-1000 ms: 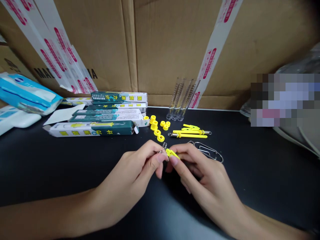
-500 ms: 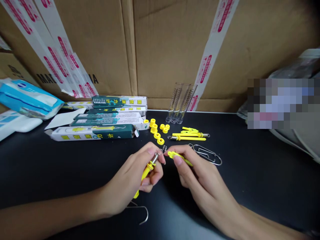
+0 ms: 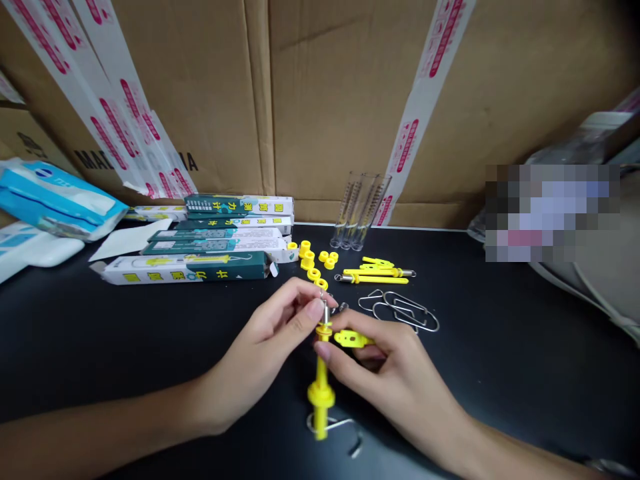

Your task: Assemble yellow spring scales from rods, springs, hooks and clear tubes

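You are pinching the metal spring end (image 3: 327,313) of a yellow plunger rod (image 3: 323,367) between the thumb and fingers of your left hand (image 3: 277,333). The rod is pointing down toward you, with a yellow flanged collar (image 3: 321,394) sitting around its lower part and a metal hook (image 3: 339,425) showing behind its lower end. Your right hand (image 3: 395,363) is closing around a flat yellow tab (image 3: 351,339), whose holed end is sticking out beside the rod; its thumb tip is lying at the rod, though you cannot tell whether it is pressing on it. Just beyond your fingers, a small coil spring (image 3: 343,307) is lying on the black tabletop (image 3: 150,340). Farther back, yellow ring caps (image 3: 309,260), more yellow rods (image 3: 370,273) and bent-wire hooks (image 3: 414,312) are lying in groups, and clear graduated tubes (image 3: 359,210) are standing near the cardboard (image 3: 330,100). Printed boxes (image 3: 200,268) are lying to the left.
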Available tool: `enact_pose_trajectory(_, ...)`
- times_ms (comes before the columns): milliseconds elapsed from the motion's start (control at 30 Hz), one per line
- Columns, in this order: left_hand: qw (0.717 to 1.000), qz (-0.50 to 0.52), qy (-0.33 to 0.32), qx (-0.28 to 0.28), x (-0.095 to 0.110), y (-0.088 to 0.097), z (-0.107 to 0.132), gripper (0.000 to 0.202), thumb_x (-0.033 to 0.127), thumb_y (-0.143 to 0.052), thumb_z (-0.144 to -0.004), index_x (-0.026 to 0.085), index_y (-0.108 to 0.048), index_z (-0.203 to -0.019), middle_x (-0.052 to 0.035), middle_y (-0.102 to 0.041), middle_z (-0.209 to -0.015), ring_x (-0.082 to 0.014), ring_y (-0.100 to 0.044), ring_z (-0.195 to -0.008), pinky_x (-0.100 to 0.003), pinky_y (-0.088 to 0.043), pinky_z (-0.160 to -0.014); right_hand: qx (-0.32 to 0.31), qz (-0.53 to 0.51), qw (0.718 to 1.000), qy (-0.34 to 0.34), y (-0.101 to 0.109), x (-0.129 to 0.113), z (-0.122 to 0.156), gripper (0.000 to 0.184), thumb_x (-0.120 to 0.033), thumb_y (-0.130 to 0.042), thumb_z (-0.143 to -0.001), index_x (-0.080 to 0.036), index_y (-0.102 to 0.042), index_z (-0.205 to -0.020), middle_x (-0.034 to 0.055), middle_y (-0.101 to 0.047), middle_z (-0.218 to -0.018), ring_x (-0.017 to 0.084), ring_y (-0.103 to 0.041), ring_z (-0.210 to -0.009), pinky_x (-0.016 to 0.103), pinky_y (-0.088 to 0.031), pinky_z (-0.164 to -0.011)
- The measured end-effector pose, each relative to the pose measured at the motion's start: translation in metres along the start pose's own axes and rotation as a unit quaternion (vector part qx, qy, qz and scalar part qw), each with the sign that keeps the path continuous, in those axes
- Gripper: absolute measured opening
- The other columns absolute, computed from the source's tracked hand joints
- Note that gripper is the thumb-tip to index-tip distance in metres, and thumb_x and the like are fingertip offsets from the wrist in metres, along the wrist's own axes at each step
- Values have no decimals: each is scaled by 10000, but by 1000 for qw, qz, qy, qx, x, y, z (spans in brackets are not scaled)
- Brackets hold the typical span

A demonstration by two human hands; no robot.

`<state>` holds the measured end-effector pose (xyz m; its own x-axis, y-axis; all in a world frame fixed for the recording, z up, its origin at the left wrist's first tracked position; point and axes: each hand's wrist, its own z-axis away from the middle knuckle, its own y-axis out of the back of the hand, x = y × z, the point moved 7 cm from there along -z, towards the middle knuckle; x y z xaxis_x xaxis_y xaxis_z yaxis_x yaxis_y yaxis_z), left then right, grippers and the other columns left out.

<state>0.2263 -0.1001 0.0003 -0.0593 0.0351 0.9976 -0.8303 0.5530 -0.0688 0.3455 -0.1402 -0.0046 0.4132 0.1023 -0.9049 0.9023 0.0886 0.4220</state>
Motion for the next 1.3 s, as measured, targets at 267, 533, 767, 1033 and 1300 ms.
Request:
enact_pose_trajectory(267, 998, 40, 34, -32, -6, -2, 2, 308, 331, -422, -1055, 192, -676, -951, 0, -550, -848, -152, -458, -789, -275, -385, -744, 70, 73, 990, 101, 9, -19, 10, 98, -157, -538, -812, -221, -507, -745, -81, -434, -580, 82, -387, -474, 183, -322, -433)
enact_pose_trajectory(533, 997, 44, 38, -55, -4, -4, 4, 231, 270, -478, -1033, 186, -680, -962, 10, -552, -776, -140, -485, -731, -261, -386, -686, 67, 118, 984, 118, 12, -19, 13, 111, -129, -538, -810, -221, -556, -750, -76, -507, -573, 84, -457, -458, 183, -353, -411)
enact_pose_trajectory(767, 994, 68, 49, -65, -8, -4, 3, 239, 256, -474, -1032, 176, -686, -955, -3, -607, -781, -142, -522, -741, -272, -408, -711, 29, 101, 990, 94, 10, -12, 17, 102, -157, -538, -858, -220, -612, -826, -30, -640, -679, 119, -563, -547, 215, -476, -533)
enact_pose_trajectory(1033, 993, 78, 63, -68, -11, -3, 4, 228, 283, -517, -1024, 191, -718, -969, -1, -612, -813, -137, -520, -762, -269, -413, -729, 30, 87, 990, 103, 10, -13, 15, 104, -155, -535, -866, -216, -609, -825, -38, -622, -666, 107, -532, -525, 206, -451, -507)
enact_pose_trajectory(1300, 991, 82, 69, -80, -13, -2, 1, 249, 317, -528, -1030, 185, -738, -1035, -14, -666, -806, -138, -541, -767, -276, -403, -731, 7, 61, 996, 68, 8, -8, 15, 94, -147, -535, -859, -223, -564, -812, -58, -585, -666, 90, -514, -525, 171, -432, -491)
